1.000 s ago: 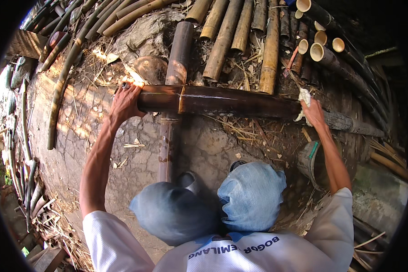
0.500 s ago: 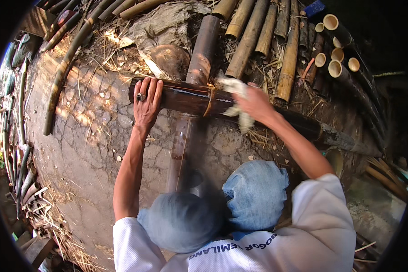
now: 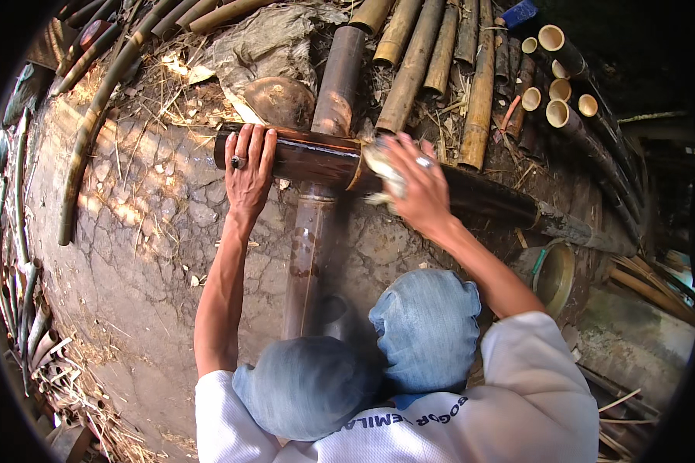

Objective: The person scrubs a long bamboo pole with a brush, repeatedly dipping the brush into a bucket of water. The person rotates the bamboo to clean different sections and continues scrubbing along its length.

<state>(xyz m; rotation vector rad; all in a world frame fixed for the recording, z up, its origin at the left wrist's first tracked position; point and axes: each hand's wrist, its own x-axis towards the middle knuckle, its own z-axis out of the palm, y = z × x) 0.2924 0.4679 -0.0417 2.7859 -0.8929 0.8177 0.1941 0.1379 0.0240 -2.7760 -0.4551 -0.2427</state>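
Observation:
A dark, wet-looking bamboo pole lies crosswise in front of me, running from the left end down to the far right. My left hand, with a ring on one finger, grips its left end from above. Just right of a node ring, my right hand presses a pale, crumpled rag against the top of the pole; part of the rag is hidden under the palm. Another bamboo pole passes beneath, lengthwise, toward my denim-covered knees.
Cut bamboo lengths lie on the ground at the back, with open-ended tubes at the right. A metal-looking bucket stands at right. A long bent pole and bamboo scraps lie at left. A brown sack rests behind.
My right hand has slid left along the pole with the rag, which is now bunched under the palm instead of hanging loose. My left hand keeps its place on the pole's end.

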